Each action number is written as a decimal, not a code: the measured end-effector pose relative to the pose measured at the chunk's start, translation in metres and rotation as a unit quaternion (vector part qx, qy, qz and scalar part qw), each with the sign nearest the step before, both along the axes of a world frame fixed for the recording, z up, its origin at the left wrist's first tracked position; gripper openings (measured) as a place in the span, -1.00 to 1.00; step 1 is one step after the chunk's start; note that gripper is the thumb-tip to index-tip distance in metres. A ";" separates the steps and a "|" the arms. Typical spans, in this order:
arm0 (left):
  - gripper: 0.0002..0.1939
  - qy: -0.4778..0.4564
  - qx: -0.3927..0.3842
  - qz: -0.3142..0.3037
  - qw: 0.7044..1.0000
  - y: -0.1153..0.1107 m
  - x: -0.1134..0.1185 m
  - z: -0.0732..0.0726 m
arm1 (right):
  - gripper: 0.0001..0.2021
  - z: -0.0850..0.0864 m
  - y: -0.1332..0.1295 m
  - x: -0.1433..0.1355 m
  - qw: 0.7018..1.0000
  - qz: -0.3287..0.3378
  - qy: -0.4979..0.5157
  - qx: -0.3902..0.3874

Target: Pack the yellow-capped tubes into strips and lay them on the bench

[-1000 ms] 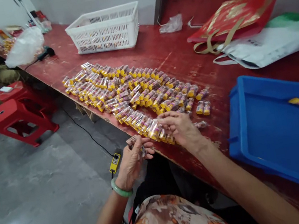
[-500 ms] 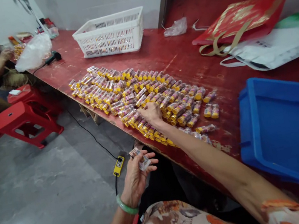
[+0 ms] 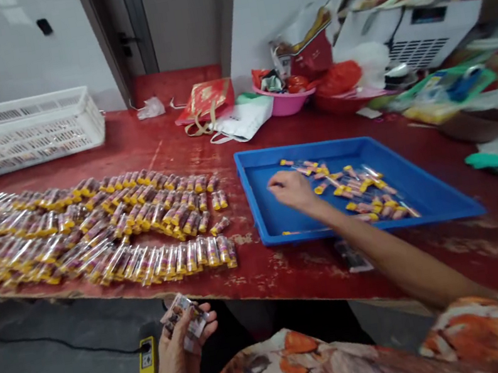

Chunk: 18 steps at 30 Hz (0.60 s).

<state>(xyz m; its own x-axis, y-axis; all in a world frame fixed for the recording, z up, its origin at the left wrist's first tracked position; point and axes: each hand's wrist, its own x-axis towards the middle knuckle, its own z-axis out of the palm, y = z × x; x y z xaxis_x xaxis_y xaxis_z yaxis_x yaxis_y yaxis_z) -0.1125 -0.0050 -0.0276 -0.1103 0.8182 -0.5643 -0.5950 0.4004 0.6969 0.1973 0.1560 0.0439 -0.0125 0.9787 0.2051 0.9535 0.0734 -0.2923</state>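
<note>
My left hand (image 3: 183, 334) is below the table's front edge, its thumb pressing a small stack of printed clear plastic pieces (image 3: 185, 315) against the fingers. My right hand (image 3: 291, 189) is over the left part of a blue tray (image 3: 253, 211), fingers curled together; whatever they hold, if anything, is hidden. In the tray, to the right of that hand, lie several slim clear tubes with yellow ends and pinkish contents (image 3: 368, 189). Rows of wrapped, yellow-ended tubes (image 3: 179, 258) lie piled on the table, left of the tray.
A white slotted basket (image 3: 30, 137) stands at the back left of the red table (image 3: 263, 273). Behind the tray are a red bag (image 3: 215, 96), a white bag (image 3: 247, 117) and a pink basin (image 3: 287, 102). A yellow power strip (image 3: 147, 362) is on the floor.
The view has swung right. My right hand has moved from the tube pile to above the blue tray. My left hand still holds the printed plastic pieces.
</note>
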 end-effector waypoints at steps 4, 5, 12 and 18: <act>-0.63 0.001 -0.018 -0.064 0.998 0.002 0.033 0.006 | -0.87 -0.019 0.003 0.119 0.993 -0.059 -0.084 -0.057; -0.62 0.007 -0.016 -0.078 0.997 0.004 0.041 0.009 | -0.88 -0.024 0.002 0.136 0.992 -0.059 -0.093 -0.068; -0.55 0.022 0.042 -0.102 0.994 0.020 0.092 0.033 | -0.90 -0.043 -0.014 0.139 0.998 -0.039 -0.041 -0.001; -0.61 -0.004 0.077 -0.135 0.988 0.022 0.116 0.032 | -0.71 -0.023 -0.103 0.046 0.865 0.059 0.496 0.043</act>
